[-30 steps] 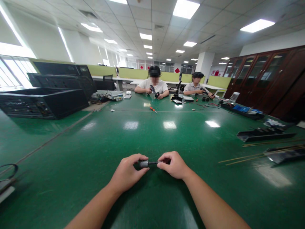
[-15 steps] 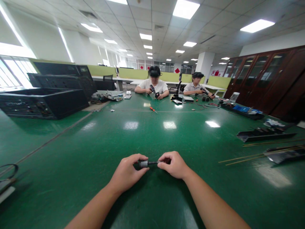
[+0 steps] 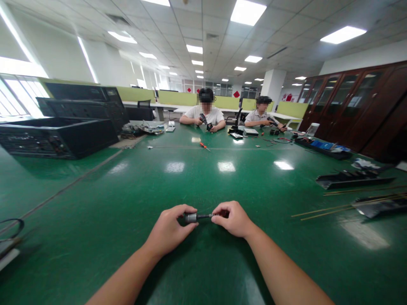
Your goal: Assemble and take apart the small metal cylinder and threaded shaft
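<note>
Shift: left hand (image 3: 170,228) and right hand (image 3: 234,220) are easing slightly apart.
Grip: the left is curling around a grey cylinder (image 3: 191,218), the right is pinching the outer end of a dark shaft (image 3: 204,216).
Long axis: cylinder and shaft are running left to right between the hands, over the surface's near side, neither hand sitting nearer.
Toward far edge: an orange screwdriver (image 3: 204,145) is lying.

Bare left hand (image 3: 165,232), bare right hand (image 3: 234,220) and bare, tapering forearms (image 3: 276,253)
</note>
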Demonstrator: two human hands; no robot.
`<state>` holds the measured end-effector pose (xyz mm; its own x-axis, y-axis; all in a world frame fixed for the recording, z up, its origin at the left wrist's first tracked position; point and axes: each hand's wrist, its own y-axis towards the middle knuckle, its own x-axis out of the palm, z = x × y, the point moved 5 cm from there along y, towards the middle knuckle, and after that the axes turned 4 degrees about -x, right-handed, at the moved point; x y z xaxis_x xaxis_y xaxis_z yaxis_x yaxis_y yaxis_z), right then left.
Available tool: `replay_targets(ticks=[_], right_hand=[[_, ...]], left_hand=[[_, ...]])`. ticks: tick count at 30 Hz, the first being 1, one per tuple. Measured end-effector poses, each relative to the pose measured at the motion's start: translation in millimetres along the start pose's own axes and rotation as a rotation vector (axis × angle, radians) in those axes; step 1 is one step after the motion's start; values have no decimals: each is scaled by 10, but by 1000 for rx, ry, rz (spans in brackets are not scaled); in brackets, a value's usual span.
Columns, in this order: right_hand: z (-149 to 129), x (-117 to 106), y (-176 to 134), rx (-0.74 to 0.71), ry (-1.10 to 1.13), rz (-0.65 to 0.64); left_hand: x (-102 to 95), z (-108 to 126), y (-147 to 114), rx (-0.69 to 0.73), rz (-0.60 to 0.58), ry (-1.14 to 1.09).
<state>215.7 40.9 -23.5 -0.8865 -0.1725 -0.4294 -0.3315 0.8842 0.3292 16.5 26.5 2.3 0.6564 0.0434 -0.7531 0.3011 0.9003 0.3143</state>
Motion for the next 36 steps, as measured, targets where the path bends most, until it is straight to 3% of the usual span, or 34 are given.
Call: replay_targets(ticks=[36], right_hand=[[77, -59, 3, 21, 17, -19]], left_hand=[[-60, 2, 23, 30, 44, -8]])
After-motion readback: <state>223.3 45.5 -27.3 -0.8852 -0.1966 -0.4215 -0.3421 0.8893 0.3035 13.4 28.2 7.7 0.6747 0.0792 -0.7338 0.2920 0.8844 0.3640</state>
